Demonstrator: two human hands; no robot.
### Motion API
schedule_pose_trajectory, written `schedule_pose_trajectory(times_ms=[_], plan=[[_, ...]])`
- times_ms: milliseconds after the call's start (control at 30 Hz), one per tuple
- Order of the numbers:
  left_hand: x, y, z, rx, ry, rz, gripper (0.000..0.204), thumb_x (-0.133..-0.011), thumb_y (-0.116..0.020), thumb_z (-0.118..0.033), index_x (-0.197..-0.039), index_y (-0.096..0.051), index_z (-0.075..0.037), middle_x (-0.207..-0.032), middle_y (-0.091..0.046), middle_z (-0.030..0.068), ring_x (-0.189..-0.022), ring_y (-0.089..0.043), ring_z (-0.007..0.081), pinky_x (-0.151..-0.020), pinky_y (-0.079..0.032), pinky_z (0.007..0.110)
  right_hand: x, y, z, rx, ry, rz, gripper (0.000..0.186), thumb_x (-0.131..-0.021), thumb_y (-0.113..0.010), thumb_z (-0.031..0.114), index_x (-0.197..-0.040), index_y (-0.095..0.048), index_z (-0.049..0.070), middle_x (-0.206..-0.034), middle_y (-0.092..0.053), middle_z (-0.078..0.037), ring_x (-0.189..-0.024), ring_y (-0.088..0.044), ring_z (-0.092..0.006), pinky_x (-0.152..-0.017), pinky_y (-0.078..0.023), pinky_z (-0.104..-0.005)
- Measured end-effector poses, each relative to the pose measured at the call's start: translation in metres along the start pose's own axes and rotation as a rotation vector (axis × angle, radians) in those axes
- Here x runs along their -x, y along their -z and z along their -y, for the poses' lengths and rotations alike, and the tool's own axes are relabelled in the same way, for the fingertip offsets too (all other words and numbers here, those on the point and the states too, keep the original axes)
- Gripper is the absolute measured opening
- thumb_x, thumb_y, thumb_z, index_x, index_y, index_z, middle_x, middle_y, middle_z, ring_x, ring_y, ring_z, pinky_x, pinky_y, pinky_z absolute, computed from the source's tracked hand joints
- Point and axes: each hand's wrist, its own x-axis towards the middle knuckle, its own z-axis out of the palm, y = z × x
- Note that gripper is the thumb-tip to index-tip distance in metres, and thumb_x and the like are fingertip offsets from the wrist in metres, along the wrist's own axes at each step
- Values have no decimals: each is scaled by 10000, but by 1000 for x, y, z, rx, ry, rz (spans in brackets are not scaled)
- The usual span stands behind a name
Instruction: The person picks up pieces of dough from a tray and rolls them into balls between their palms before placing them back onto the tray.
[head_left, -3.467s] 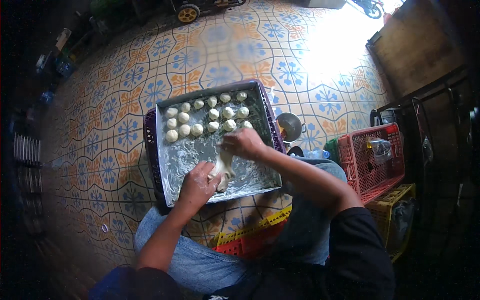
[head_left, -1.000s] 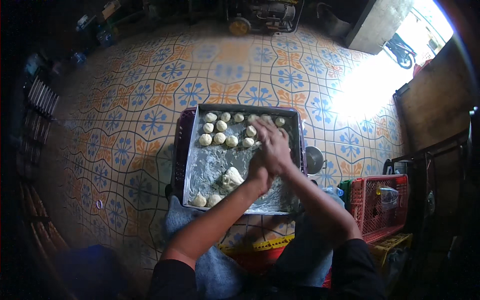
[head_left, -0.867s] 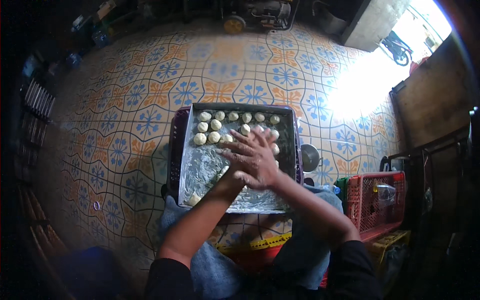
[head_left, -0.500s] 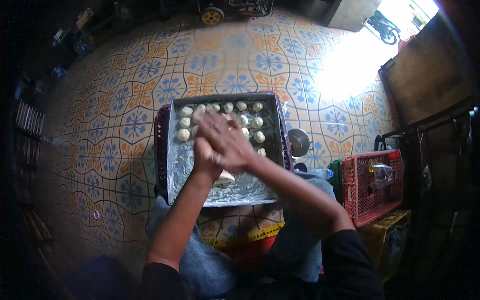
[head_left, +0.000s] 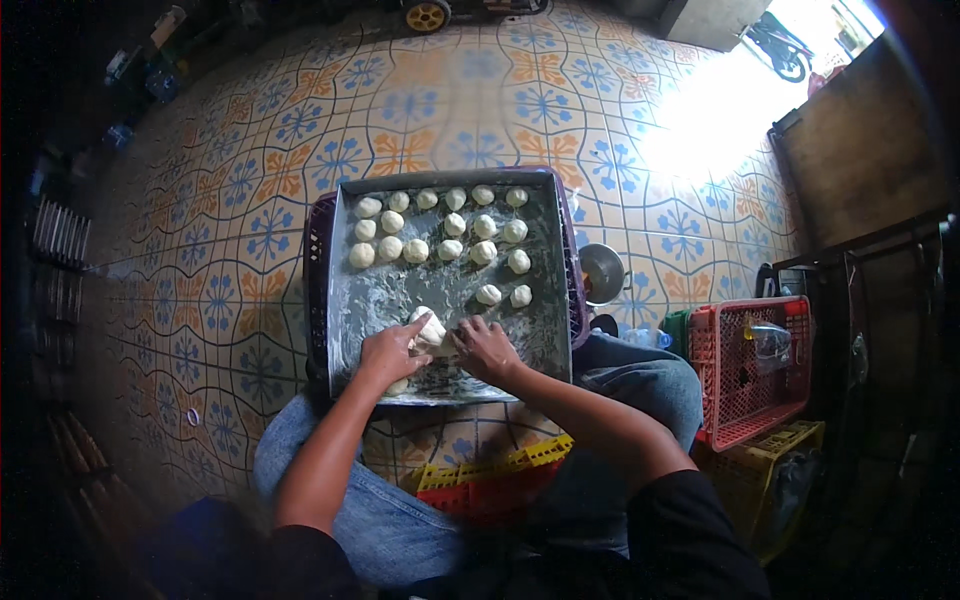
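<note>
Low over the near part of a floury metal tray [head_left: 390,291], my left hand [head_left: 388,355] grips a lump of white dough [head_left: 430,328] between thumb and fingers. My right hand [head_left: 487,352] is at the lump's right side, its curled fingertips pressed against the dough. Several round dough balls [head_left: 515,231] sit in rows across the tray's far half, with two more a little nearer on the right. Another piece of dough [head_left: 397,386] shows partly beside my left wrist at the near edge.
The tray rests on a dark purple crate [head_left: 319,270] between my knees. A metal pot [head_left: 602,274] stands on the tiled floor to its right. Farther right, a red crate [head_left: 752,370] sits on a yellow crate [head_left: 765,480]. A red and yellow crate [head_left: 495,480] is below me.
My hands were pressed together above the tray's middle. They have come apart and down toward the near side, now on the dough lump. More dough balls are visible.
</note>
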Motion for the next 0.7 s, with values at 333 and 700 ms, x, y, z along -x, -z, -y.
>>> schedule_pose_trajectory(times_ms=[333,700], plan=[[-12,-30,7,46,68,-201,578,-702,-861,-442,-1249,-744,-299,-874,-747,107,-843,-725,302,-744,-553,447,-12,5,23,-354,-176,-14,463,-901,-631,239,-1341,-563,113,-1221,-615,-118,-1168,-617,-352,-911,-518,-506],[-15,-39,26,-26,153,-212,268,-774,-749,-247,-1035,-807,-266,-873,-752,112,-845,-737,300,-710,-549,459,-3,111,43,-664,-31,183,188,-953,-633,189,-996,-723,30,-867,-703,-223,-820,-694,-403,-733,-548,-461]])
